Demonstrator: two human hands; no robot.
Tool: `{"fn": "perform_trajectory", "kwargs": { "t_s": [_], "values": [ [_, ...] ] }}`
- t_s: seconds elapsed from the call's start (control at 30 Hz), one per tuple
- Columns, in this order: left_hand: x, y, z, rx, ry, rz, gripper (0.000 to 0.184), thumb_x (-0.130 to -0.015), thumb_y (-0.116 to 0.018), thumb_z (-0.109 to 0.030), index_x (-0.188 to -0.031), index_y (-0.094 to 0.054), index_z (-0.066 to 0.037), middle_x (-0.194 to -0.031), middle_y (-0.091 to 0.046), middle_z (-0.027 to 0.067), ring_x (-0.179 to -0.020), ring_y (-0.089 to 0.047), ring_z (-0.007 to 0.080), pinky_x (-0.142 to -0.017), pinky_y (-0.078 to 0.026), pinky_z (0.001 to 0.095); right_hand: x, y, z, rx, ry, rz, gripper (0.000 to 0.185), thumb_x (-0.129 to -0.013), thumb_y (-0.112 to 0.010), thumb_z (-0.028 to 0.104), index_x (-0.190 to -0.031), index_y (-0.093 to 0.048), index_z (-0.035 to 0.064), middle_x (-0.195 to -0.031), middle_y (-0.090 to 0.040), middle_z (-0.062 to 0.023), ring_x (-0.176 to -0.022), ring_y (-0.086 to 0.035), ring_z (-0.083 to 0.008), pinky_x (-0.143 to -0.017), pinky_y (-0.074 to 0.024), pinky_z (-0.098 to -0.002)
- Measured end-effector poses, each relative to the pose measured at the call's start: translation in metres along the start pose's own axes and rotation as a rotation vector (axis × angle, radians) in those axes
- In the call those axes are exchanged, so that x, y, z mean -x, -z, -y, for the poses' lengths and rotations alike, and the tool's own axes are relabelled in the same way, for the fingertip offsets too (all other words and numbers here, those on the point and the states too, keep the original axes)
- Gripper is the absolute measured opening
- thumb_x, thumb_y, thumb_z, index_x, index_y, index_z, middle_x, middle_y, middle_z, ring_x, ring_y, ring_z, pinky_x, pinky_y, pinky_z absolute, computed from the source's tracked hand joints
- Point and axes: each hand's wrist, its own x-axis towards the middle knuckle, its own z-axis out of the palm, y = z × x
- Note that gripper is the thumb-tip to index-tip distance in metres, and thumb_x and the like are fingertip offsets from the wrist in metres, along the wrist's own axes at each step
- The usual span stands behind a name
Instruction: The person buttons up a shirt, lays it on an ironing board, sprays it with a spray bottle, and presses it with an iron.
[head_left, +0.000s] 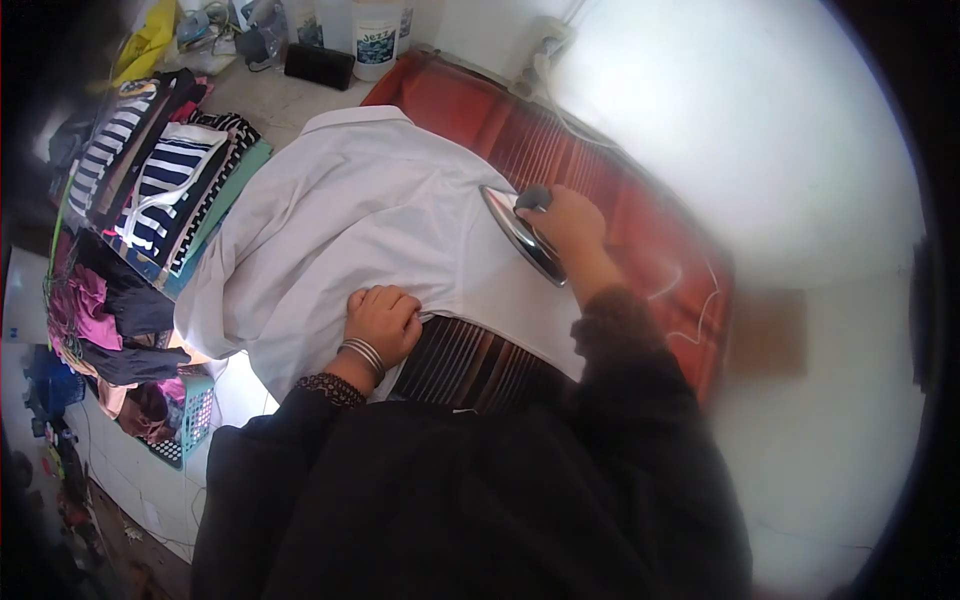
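A white shirt (340, 205) lies spread over a red striped cloth (450, 105), with folds across its left half and a flatter part at the right. My right hand (568, 225) is wrapped round the dark handle of an iron (520, 235), whose metal base rests on the flatter part of the shirt. My left hand (383, 322), with bangles at the wrist, is on the shirt's near edge, its fingers curled and closed on the fabric. Dark striped cloth shows just right of that hand.
Stacked folded clothes (155, 185) stand at the left, above loose garments and a green basket (197, 415). A white container (377, 40) and a dark case (318, 66) are at the back. A white cord (580, 130) runs along the wall from a socket strip (540, 58).
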Motion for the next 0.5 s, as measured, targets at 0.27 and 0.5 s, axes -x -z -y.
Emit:
{"fn": "perform_trajectory", "kwargs": {
  "t_s": [0.27,0.5],
  "values": [
    [0.002,-0.002,0.005,-0.003,0.026,0.0,0.009,-0.071,-0.06,-0.019,-0.08,-0.059,-0.017,-0.083,-0.054,-0.0002,-0.086,-0.053,0.0194,-0.083,-0.033,0.0386,0.04,0.013,0.005,0.016,0.14,0.282,0.054,-0.069,-0.066,0.052,-0.098,-0.064,0.0072,-0.095,-0.065,-0.0168,-0.092,-0.062,-0.0321,-0.08,-0.0473,-0.0406],
    [0.002,-0.001,0.004,-0.004,0.033,0.021,0.009,-0.072,-0.059,-0.021,-0.08,-0.059,-0.017,-0.084,-0.054,0.0005,-0.088,-0.053,0.0193,-0.082,-0.034,0.0389,0.028,-0.008,-0.001,-0.09,-0.076,0.077,0.06,-0.078,-0.06,0.046,-0.118,-0.049,0.0023,-0.106,-0.06,-0.0238,-0.1,-0.059,-0.0357,-0.085,-0.045,-0.0418]
  ]
}}
